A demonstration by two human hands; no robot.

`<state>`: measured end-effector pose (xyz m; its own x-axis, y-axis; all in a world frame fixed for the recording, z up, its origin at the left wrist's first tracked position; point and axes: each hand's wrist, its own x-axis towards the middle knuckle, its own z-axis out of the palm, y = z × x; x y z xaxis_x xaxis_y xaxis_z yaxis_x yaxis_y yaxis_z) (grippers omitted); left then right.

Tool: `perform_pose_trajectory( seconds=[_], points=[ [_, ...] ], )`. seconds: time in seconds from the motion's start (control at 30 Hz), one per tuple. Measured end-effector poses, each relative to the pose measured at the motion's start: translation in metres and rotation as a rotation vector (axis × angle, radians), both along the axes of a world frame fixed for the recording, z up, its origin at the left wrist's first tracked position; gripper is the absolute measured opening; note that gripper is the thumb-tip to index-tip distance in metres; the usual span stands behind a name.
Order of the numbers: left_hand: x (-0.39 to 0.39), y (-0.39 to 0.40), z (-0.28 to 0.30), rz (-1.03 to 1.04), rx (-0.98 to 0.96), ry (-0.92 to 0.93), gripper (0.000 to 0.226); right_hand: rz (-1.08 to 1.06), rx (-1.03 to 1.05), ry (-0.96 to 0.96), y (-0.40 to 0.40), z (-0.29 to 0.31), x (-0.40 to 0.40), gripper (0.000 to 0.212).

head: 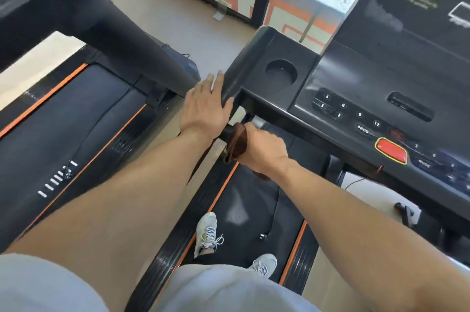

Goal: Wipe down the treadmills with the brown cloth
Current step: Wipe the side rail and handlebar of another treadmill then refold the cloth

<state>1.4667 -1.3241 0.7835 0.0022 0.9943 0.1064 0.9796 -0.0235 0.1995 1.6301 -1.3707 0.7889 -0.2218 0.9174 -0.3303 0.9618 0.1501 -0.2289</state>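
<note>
Head view: standing on the belt [254, 199] of the right treadmill [368, 88], shoes [207, 233] on the running surface. Right hand [262, 149] curled round the cloth [237, 142], wrapping it about the handrail [225, 133] under the console's left corner. Left hand [206, 108] flat, fingers straight and together, braced against the console's side beside the cupholder [281, 71]. Judging by this, wiping of the left rail in hand; cannot tell whether console, buttons and red stop key [391, 150] are already done. Neighbouring treadmill [76, 108] on the left, no cloth on it, state unclear. Probably much left: other rail, remaining surfaces, other machine.
</note>
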Motion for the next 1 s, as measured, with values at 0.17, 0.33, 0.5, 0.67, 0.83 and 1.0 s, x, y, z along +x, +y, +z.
perform_pose_trajectory(
  seconds=[0.17, 0.33, 0.5, 0.67, 0.83, 1.0],
  points=[
    [0.000, -0.003, 0.002, -0.337, 0.028, 0.298, 0.075, -0.072, -0.129, -0.100, -0.035, 0.003, 0.074, 0.050],
    [0.001, -0.003, 0.005, -0.386, -0.027, 0.268, 0.071, -0.161, -0.222, -0.183, -0.070, 0.007, 0.156, 0.056],
    [0.001, -0.002, 0.007, -0.359, -0.065, 0.236, 0.067, -0.162, -0.014, -0.146, -0.082, -0.007, 0.154, 0.054],
    [0.001, -0.001, 0.007, -0.346, -0.071, 0.211, 0.058, -0.138, 0.066, -0.090, -0.073, -0.014, 0.132, 0.056],
    [0.000, -0.001, 0.004, -0.363, -0.037, 0.197, 0.051, -0.021, 0.040, 0.076, -0.031, 0.000, 0.050, 0.043],
    [-0.001, 0.000, 0.003, -0.352, -0.011, 0.151, 0.049, 0.145, -0.234, 0.167, 0.035, 0.001, -0.014, 0.052]
  ],
)
